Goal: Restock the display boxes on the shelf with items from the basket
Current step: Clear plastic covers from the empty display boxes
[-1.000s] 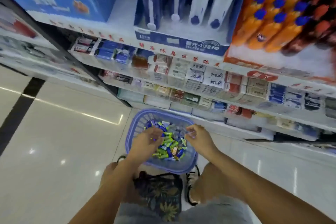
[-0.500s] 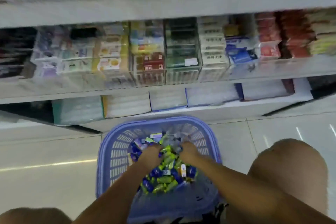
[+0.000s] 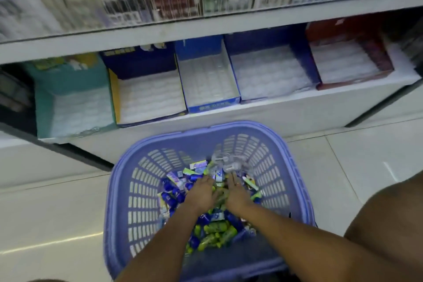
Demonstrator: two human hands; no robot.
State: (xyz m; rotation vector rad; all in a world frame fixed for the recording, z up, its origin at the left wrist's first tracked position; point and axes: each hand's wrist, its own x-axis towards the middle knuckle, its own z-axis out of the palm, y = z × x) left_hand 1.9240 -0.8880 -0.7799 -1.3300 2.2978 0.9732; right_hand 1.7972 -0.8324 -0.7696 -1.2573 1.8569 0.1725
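Items [image 3: 212, 233] in basket [image 3: 142, 192] lay under left hand [image 3: 201, 193] and right hand [image 3: 237, 194], fingers extended, gripping nothing. Step was pickup; next move likely required closing round a handful.

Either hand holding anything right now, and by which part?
Nothing visibly gripped. Left hand and right hand lie on the packets in the basket, fingers roughly straight.
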